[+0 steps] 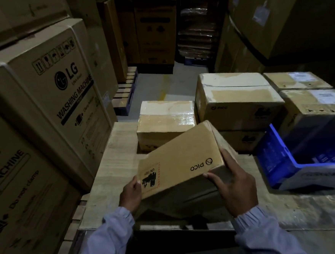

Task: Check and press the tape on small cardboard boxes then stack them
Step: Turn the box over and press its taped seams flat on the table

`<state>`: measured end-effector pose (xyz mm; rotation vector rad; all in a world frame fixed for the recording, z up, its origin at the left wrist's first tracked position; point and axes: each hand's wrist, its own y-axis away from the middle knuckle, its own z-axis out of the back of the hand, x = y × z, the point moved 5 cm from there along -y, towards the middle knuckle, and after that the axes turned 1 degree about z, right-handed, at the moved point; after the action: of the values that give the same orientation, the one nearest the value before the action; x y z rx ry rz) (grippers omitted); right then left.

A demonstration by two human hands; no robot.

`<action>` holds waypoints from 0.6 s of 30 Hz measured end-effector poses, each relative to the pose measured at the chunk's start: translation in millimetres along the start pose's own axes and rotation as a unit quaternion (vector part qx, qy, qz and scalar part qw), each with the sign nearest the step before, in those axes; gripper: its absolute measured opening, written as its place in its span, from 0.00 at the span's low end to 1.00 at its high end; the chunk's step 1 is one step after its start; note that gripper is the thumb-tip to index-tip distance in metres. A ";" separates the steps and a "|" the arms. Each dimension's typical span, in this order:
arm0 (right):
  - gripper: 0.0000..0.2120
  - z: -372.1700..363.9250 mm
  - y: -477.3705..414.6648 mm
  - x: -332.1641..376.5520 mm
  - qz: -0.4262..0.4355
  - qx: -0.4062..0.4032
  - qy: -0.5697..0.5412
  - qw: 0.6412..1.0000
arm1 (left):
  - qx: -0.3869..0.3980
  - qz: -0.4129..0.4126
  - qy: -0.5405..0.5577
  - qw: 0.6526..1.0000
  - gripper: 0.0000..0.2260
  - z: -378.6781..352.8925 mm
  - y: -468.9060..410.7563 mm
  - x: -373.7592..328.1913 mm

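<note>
A person in pale sleeves holds a small cardboard box (176, 156) in both hands, lifted off the cardboard sheet (114, 170) and tilted so its far right corner rides highest. Its upper face reads PICO upside down, with a red-dashed handling label at the near left corner. The left hand (130, 195) grips that corner, thumb on the label and fingers tucked beneath. The right hand (234, 183) wraps the right end, fingers curled over the end face. Just beyond sits a taped box (165, 115) with glossy clear tape across its top. Right of it stand two stacked PICO boxes (238, 100), and farther right two boxes with white labels (317, 101). A blue and white carton (295, 157) lies near right. Tall washing machine cartons (47, 91) line the left.
</note>
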<state>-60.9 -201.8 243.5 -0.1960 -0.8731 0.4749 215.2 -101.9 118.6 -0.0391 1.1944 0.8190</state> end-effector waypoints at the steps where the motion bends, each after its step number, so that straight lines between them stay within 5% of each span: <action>1: 0.39 0.6 -2.9 7.4 0.012 -0.003 0.007 1.000 | 0.009 0.007 -0.001 1.000 0.13 -8.3 2.8 -0.3; 5: 0.35 -7.2 -6.5 24.9 0.069 -0.015 0.022 0.997 | 0.046 0.041 -0.028 0.998 0.21 -26.9 10.5 -9.2; 9: 0.31 -33.4 2.5 39.1 0.161 0.055 0.026 0.985 | 0.091 0.016 -0.054 0.994 0.30 -25.5 11.7 -27.6; 14: 0.32 -62.5 14.4 45.4 0.225 0.166 0.049 0.959 | 0.105 -0.070 0.150 0.981 0.45 -11.7 40.5 -75.1; 18: 0.36 -69.8 15.0 31.9 0.218 0.179 0.108 0.953 | 0.116 -0.080 0.206 0.968 0.18 -1.8 50.4 -90.2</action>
<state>5.8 -171.7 215.9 -0.1024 -0.5121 0.9961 173.5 -115.2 212.2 -0.1169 1.6521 0.5368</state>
